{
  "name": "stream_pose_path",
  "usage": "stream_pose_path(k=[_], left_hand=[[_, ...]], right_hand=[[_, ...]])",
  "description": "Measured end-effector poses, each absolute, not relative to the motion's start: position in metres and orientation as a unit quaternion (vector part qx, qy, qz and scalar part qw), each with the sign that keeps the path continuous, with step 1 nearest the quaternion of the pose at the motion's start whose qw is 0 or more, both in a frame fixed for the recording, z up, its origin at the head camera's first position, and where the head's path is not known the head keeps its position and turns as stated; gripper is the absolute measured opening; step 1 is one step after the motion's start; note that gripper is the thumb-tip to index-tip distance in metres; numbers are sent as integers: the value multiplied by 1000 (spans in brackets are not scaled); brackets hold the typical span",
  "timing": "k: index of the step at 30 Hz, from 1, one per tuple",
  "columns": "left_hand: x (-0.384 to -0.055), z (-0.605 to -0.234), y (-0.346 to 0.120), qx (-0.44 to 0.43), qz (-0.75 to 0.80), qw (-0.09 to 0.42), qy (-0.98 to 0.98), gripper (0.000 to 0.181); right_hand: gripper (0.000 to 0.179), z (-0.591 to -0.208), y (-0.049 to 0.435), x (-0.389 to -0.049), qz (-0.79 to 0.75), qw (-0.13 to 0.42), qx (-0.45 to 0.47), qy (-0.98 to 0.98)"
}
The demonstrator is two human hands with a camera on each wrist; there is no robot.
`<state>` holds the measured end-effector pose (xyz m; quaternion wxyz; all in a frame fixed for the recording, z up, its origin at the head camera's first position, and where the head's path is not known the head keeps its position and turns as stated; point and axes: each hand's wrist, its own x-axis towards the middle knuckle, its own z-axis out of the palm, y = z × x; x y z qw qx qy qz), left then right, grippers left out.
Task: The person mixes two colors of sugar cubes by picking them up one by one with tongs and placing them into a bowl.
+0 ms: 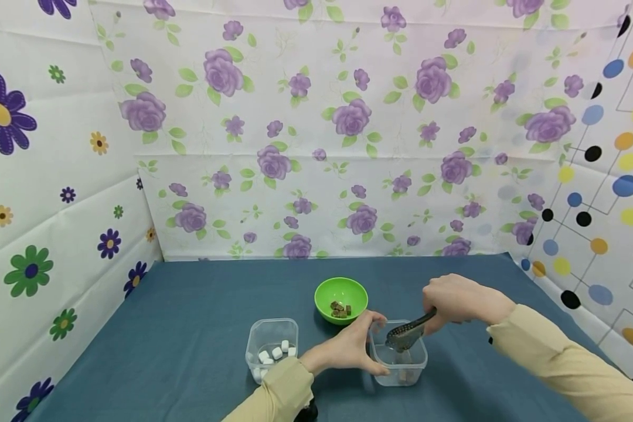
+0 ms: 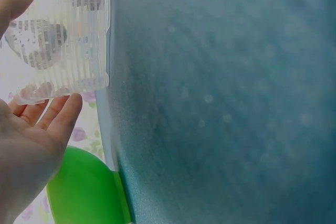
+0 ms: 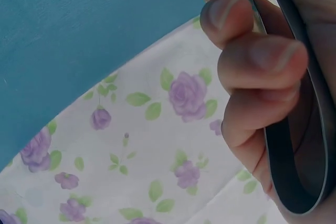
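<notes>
My left hand [image 1: 345, 347] steadies a clear plastic container [image 1: 401, 375] by its left side, thumb at the near edge and fingers at the far edge. In my right hand [image 1: 456, 300] are dark tongs [image 1: 407, 334], gripped by the handle, their perforated head down inside that container. Through the ribbed wall in the left wrist view, the tong head [image 2: 39, 43] looks blurred, and a small brownish patch shows near the container's base. Whether the tongs hold anything cannot be made out. The right wrist view shows curled fingers [image 3: 262, 61] around the bent tong handle [image 3: 296, 203].
Behind my left hand stands a green bowl [image 1: 324, 310] with several brown pieces [image 1: 340, 309] in it. A second clear container [image 1: 258, 334] holding several white cubes [image 1: 276, 353] is to the left. Blue cloth [image 1: 206, 328] covers the table, with patterned sheets around it.
</notes>
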<state>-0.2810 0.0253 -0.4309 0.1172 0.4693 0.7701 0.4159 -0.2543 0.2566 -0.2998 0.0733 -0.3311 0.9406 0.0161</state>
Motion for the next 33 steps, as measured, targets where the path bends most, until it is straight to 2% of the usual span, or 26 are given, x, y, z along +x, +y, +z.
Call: stream_pose_path(k=[21,29,33], left_hand=[[-281,-432,25,467,429,127,763,73],[-282,-432,25,465,431,130,763,73],[-282,-433,25,465,431,129,763,73]], right_hand=[[31,-279,276,-247,-55,95,-309,945],[25,-270,284,-255,-59,79,-291,952],[28,-266,287,-263,-66,64,-297,950]])
